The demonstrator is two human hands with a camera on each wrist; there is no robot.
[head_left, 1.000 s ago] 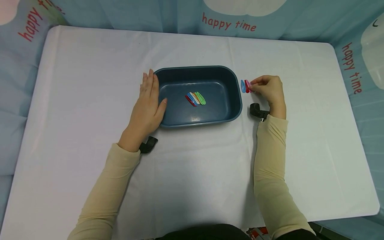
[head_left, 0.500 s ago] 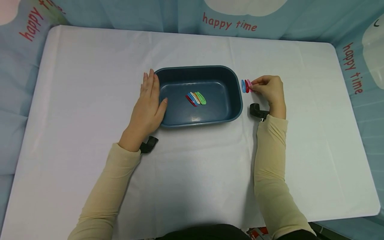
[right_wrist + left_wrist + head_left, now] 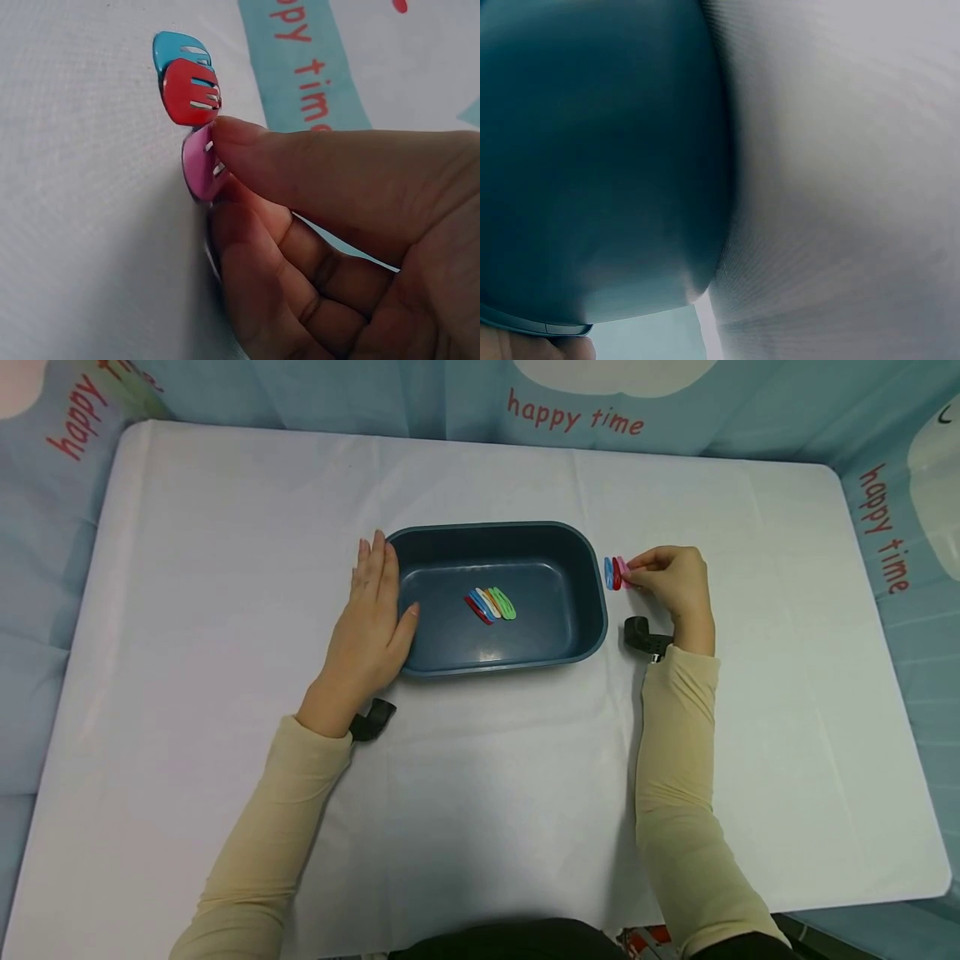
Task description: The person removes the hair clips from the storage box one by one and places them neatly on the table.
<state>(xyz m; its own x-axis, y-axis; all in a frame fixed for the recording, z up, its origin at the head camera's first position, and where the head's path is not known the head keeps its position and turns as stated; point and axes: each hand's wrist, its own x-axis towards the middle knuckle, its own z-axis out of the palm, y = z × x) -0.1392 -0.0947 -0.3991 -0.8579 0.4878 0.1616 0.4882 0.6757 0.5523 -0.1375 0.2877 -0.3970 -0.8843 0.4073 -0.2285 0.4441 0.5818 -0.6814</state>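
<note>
My right hand (image 3: pixel 675 578) pinches a pink snap hair clip (image 3: pixel 199 165) between thumb and fingers, low at the tabletop right of the tub. Beside it lie a red hair clip (image 3: pixel 187 94) and a blue hair clip (image 3: pixel 171 49), lined up toward the tub and overlapping in the right wrist view. With fingers straight, my left hand (image 3: pixel 365 618) rests along the left rim of the dark blue tub (image 3: pixel 517 670), thumb over the edge. Inside the tub, several hair clips (image 3: pixel 490 606) in red, blue, white, orange and green lie side by side in a slanted row.
A white cloth covers the table (image 3: pixel 495 777). Light blue curtains (image 3: pixel 450 402) with printed words hang behind its far edge and along both sides. Black camera mounts are on both wrists, the right mount (image 3: pixel 639 635) close to the tub's right side.
</note>
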